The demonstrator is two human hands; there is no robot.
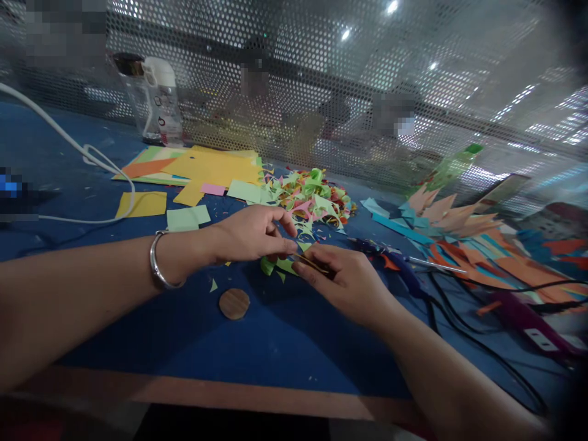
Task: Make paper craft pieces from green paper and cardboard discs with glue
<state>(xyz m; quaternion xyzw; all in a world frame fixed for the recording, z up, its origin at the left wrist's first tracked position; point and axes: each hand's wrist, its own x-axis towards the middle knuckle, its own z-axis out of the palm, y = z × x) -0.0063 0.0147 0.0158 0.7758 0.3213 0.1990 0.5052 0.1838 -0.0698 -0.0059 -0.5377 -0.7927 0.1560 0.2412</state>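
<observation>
Over the middle of the blue table, my right hand [351, 278] pinches a thin, yellowish-brown piece [311, 263] seen edge-on, perhaps a paper strip; its exact kind is unclear. My left hand [257, 233], with a silver bangle [156, 260] on its wrist, is close to the piece's left end. Its thumb and index finger are a little apart, and nothing shows between them. Below the hands, a round wooden disc [234, 304] lies flat on the table. Some green paper scraps [285, 266] lie just behind the fingertips.
A heap of coloured paper scraps [316, 199] lies behind my hands, beside yellow sheets [220, 165]. Bottles [166, 107] stand at the back left. At right are a blue-handled tool [411, 275] with a metal rod, black cables, a purple power strip [528, 324] and orange paper pieces [473, 260].
</observation>
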